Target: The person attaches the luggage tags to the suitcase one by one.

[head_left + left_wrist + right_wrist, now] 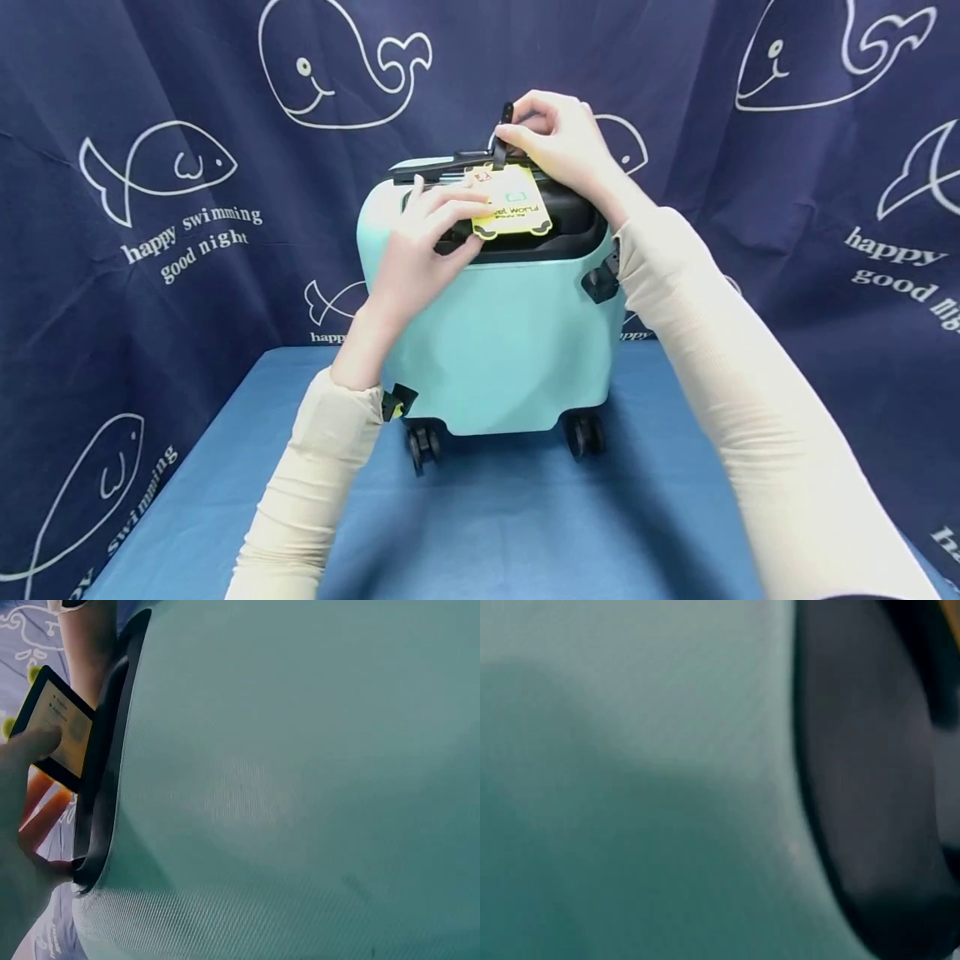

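A mint-green suitcase [498,342] stands upright on its wheels, with a black recessed panel [573,221] along its top. My left hand [423,246] pinches a yellow luggage tag [517,200] by its left edge, thumb below and fingers above. In the left wrist view the thumb lies on the face of the tag [64,724], which has a black border there. With thumb and fingertips, my right hand [566,146] pinches the tag's black strap [500,154], its end pointing up beside the black carry handle [427,172]. The right wrist view shows only the suitcase shell [645,787] and black panel; the fingers are out of it.
The suitcase's black wheels [585,433] rest on a blue cloth-covered table [495,517]. Directly behind hangs a dark blue curtain [480,50] with white whale and fish drawings. Small black wrist cameras [602,279] sit close to the suitcase.
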`<state>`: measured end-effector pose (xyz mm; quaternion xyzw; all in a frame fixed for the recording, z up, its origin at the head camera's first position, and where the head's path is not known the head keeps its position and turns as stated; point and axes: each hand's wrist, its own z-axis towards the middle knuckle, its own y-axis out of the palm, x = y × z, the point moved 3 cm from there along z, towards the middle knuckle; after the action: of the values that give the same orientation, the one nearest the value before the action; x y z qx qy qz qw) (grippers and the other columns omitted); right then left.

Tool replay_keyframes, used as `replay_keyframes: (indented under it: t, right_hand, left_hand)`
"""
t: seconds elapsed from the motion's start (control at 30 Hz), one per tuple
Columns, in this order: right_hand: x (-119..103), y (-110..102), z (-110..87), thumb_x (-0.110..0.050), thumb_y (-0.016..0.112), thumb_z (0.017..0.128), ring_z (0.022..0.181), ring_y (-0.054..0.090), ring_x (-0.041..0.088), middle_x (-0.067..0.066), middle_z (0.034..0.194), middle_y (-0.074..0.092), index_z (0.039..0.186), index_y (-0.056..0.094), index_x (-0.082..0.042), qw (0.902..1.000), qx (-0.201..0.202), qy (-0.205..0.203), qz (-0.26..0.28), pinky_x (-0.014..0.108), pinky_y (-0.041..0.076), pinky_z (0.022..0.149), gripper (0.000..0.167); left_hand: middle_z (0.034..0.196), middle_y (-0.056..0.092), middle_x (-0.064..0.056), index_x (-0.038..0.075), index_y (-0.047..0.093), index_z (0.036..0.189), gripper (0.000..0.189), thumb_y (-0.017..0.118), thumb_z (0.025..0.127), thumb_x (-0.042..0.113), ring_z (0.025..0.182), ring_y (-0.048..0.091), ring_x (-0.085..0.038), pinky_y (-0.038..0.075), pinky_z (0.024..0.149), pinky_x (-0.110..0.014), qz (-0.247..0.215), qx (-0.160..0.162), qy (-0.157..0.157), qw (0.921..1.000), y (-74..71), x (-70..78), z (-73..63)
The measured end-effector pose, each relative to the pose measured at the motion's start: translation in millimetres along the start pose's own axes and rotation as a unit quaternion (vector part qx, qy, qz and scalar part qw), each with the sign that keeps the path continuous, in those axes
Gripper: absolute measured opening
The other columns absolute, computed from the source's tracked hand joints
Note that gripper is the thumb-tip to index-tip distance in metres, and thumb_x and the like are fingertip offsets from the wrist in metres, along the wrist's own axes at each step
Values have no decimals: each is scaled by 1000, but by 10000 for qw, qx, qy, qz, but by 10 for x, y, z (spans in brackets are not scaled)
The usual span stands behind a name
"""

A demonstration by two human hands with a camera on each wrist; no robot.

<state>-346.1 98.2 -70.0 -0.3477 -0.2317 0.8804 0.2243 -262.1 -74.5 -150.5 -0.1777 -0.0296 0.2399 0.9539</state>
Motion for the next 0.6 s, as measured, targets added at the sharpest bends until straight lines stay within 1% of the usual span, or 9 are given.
replay_keyframes:
  t: [0.07,0.1,0.17,0.2,0.27,0.33,0.4,0.5,0.6]
  right_hand:
    - [-25,-2,-4,-30,65,88,76,59,-5,0,83,74,90,61,-11,9984,121,-323,-457,15,38,78,19]
    - [-41,-7,-4,-29,64,88,75,59,-4,3,86,73,92,61,-10,9972,149,-420,-609,15,37,76,20]
    - [-57,-4,10,-28,64,89,71,59,-2,8,86,73,93,62,-7,9959,145,-487,-753,15,37,73,22]
    - [-65,-3,21,-28,64,89,70,59,-1,6,84,73,94,62,-7,9958,111,-451,-784,15,37,73,22]
    - [-81,-1,46,-28,65,88,67,60,3,3,78,71,94,64,-7,9968,13,-250,-755,15,37,71,22]
    - [-91,6,73,-30,67,87,67,61,4,-3,73,69,96,66,-8,9974,-97,60,-706,16,38,72,24]
    - [-90,19,97,-33,68,85,70,62,4,-8,74,68,99,69,-9,9966,-214,383,-701,17,40,75,27]
    - [-58,36,117,-38,69,83,77,60,2,-10,80,68,104,71,-11,9924,-352,862,-804,17,40,78,34]
    - [-12,41,128,-42,69,82,81,56,2,-12,81,67,105,73,-13,9882,-426,1156,-910,17,38,77,37]
  left_hand:
    - [106,67,-13,3,69,99,22,63,80,-6,107,61,-25,22,113,-50,-117,185,-3,9998,10,-1,5]
    - [104,68,-14,2,70,97,21,63,80,-8,104,62,-25,23,113,-47,-160,275,27,9995,14,-3,8]
    - [102,68,-15,1,70,95,19,63,80,-8,102,63,-26,26,113,-45,-186,377,153,9990,17,-13,10]
    - [101,68,-16,0,70,95,18,63,81,-8,101,63,-26,27,112,-44,-207,398,219,9988,20,-16,8]
    - [101,68,-17,-1,70,94,16,62,81,-9,101,64,-27,29,111,-46,-252,418,327,9983,24,-22,4]
    - [100,68,-17,-1,70,93,16,62,82,-9,100,64,-28,31,109,-49,-327,453,391,9977,25,-28,-6]
    - [99,69,-17,-2,70,92,16,61,82,-9,100,64,-29,31,109,-50,-422,526,443,9967,21,-35,-17]
    - [96,70,-18,-2,71,91,15,61,81,-10,99,64,-30,30,109,-50,-548,642,511,9951,12,-44,-29]
    - [95,70,-18,-3,71,90,15,61,81,-11,99,64,-30,31,108,-52,-685,703,559,9936,7,-45,-27]
